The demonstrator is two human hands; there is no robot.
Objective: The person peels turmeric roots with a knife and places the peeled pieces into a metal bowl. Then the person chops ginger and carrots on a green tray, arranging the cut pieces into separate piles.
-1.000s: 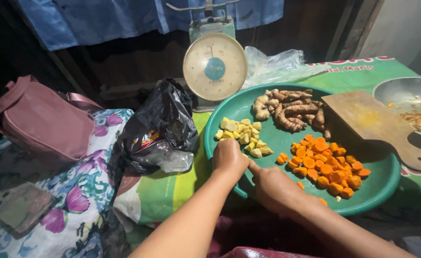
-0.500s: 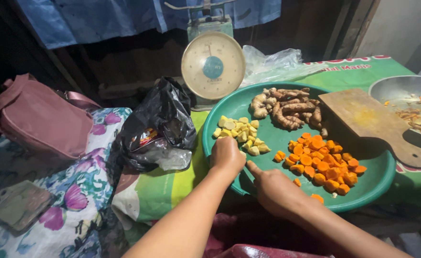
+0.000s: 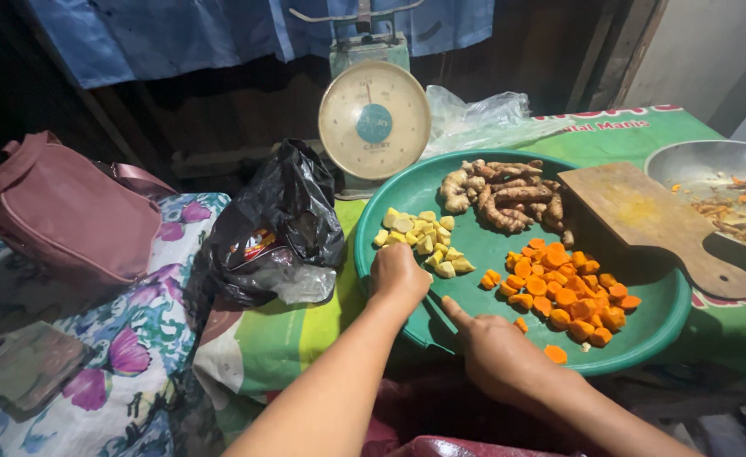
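A round-faced kitchen scale (image 3: 374,120) stands at the back, and everything else sits around it. Just to its left, a crumpled black plastic bag (image 3: 275,224) lies on the green cloth. Further left, a pink handbag (image 3: 64,213) rests on a flowered cloth (image 3: 127,372), with a phone (image 3: 19,366) nearer the front. To the scale's right lies a clear plastic bag (image 3: 474,114). Far right, a metal bowl (image 3: 711,165) holds scraps, touching a wooden cutting board (image 3: 652,220).

Two bare forearms, left hand (image 3: 398,272) and right hand (image 3: 498,355); no sleeves, rings or watch visible.
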